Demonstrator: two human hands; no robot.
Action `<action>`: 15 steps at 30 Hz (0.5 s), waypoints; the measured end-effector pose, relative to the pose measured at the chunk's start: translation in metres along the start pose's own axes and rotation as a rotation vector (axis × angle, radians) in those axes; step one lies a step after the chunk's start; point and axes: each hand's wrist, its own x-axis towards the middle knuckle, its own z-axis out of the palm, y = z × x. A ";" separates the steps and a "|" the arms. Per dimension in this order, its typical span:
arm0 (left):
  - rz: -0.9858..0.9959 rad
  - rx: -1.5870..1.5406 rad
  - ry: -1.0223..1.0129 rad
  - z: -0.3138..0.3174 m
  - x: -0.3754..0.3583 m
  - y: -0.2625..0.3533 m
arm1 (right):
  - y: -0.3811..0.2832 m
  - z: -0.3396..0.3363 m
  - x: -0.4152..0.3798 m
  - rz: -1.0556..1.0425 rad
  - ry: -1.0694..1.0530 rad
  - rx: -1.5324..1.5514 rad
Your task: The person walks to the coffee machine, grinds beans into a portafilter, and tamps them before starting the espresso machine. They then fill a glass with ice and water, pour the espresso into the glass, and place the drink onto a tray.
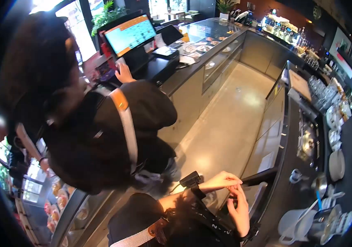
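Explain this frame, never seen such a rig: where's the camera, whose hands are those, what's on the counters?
There is one picture, from a wide fisheye camera worn on a person's head, looking forward and down inside a café bar. No machine is involved, only bare hands. The wearer's left hand, with a small black device on its wrist, and right hand meet low in the centre; whether they pinch anything is too small to tell. A co-worker in a dark top with an orange-and-white strap stands at left, one hand at the till touchscreen with orange and blue panels. On the dark right-hand counter sit clear glasses, white plates and steel jugs.
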 end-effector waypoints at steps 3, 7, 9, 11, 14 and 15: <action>0.098 0.165 -0.080 -0.034 0.086 0.030 | 0.018 -0.029 0.062 0.132 -0.047 0.122; 0.081 0.168 -0.190 -0.057 0.160 0.097 | 0.002 -0.077 0.133 0.167 -0.062 0.563; 0.066 0.073 -0.234 -0.071 0.185 0.114 | -0.011 -0.098 0.161 0.210 -0.050 0.604; 0.060 0.027 -0.270 -0.090 0.211 0.121 | -0.006 -0.118 0.194 0.246 -0.103 0.643; -0.072 -0.074 -0.270 -0.118 0.239 0.111 | 0.027 -0.145 0.249 0.147 -0.311 0.618; -0.107 -0.112 -0.271 -0.131 0.247 0.106 | 0.044 -0.146 0.269 0.243 -0.321 0.760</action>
